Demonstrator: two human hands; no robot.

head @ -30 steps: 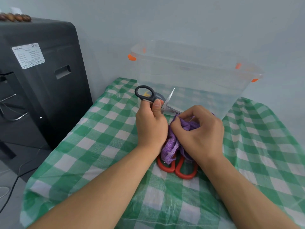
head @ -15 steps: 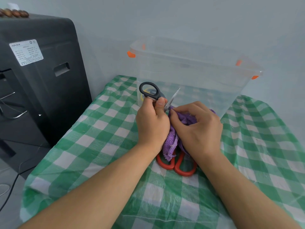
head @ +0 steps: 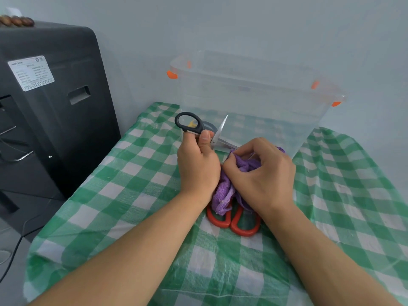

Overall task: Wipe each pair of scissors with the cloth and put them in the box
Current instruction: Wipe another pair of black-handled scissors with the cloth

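My left hand [head: 197,165] grips the black-handled scissors [head: 189,123] by the handle, blades spread apart; one blade points up toward the box, the other runs right into the cloth. My right hand [head: 262,175] pinches the purple cloth [head: 223,193] around that lower blade. A second pair of scissors with red handles [head: 239,221] lies on the tablecloth under my hands, its blades hidden. The clear plastic box [head: 254,96] with orange clips stands just behind, and something yellow shows dimly through its wall behind the black handle.
A green-and-white checked tablecloth [head: 132,184] covers the table. A black machine [head: 50,102] stands to the left, close to the table's edge, with cables on the floor. A pale wall rises behind the box.
My right hand slid the cloth along the lower blade, in toward the pivot and out again. The scissors stay in my left hand, blades spread wide.
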